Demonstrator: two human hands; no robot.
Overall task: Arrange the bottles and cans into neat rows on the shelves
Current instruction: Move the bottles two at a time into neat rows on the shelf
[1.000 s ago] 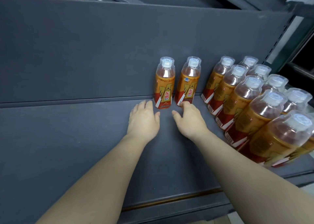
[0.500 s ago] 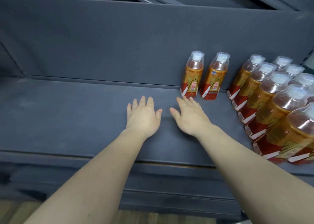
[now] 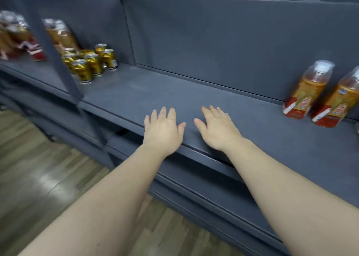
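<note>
Both hands have drawn back from the two orange bottles (image 3: 308,89) to the front edge of the shelf (image 3: 174,88), and the view has swung left. Far to the left of the left hand (image 3: 163,131), blurred bottles (image 3: 60,34) stand on either side of an upright post (image 3: 56,57). Just right of the post, a cluster of gold cans (image 3: 91,63) stands upright, well apart from either hand. The left hand lies palm down, fingers straight and slightly spread, holding nothing. The right hand (image 3: 218,131), just beside it, is the same. Whether the palms touch the shelf cannot be told. The two orange bottles stand side by side near the back panel, well to the right of the right hand.
</note>
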